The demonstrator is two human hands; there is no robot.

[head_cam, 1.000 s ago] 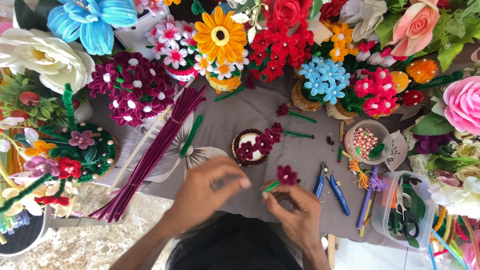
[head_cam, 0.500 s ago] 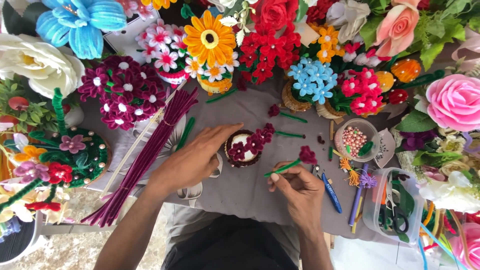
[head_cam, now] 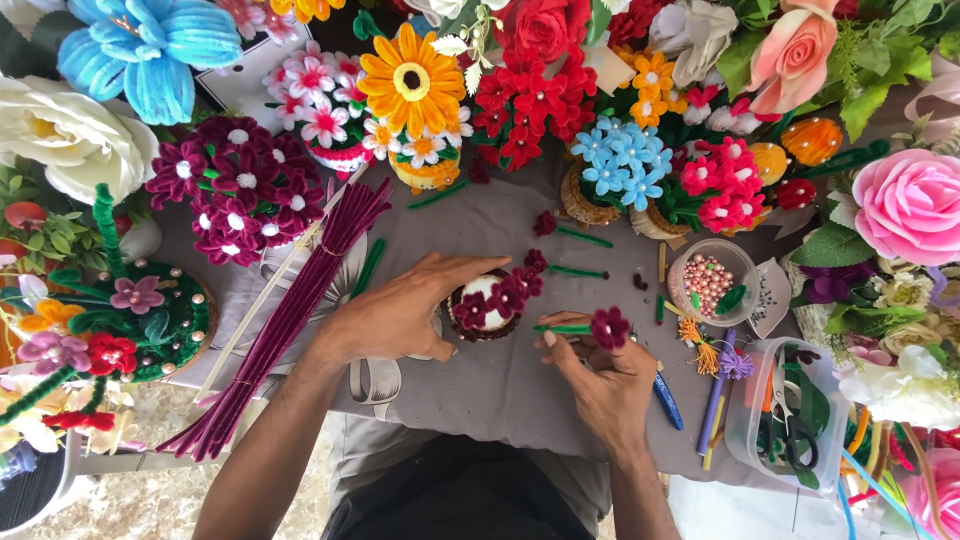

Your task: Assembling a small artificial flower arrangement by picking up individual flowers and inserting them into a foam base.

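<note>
1. Your right hand point(head_cam: 605, 375) pinches a small dark red flower point(head_cam: 609, 327) on a green stem point(head_cam: 562, 328), fingertips closed on the stem just below the bloom.
2. The stem's long axis lies nearly level, running from the bloom toward your left; its free end points at the small pot point(head_cam: 487, 305).
3. Your left hand point(head_cam: 400, 312) rests beside that small pot, fingers curved loosely against its near-left side, thumb stretched across the top edge. It touches the pot rather than clamping it.
4. The small pot stands on the grey cloth of the table point(head_cam: 500, 380), between your two hands and closer to the left one. It already carries several dark red blooms around a white centre.
5. So the pot lies just to the left of the stem tip, a short gap apart, with the left hand the nearer of the two.
6. Further out: a bundle of dark red fuzzy wires point(head_cam: 290, 320) lies slantwise to your left, a clear cup of pink beads point(head_cam: 708, 282) sits to your right, and a clear box holding scissors point(head_cam: 785, 420) stands beyond that.
7. Finished flower pots ring the far edge of the table.
</note>
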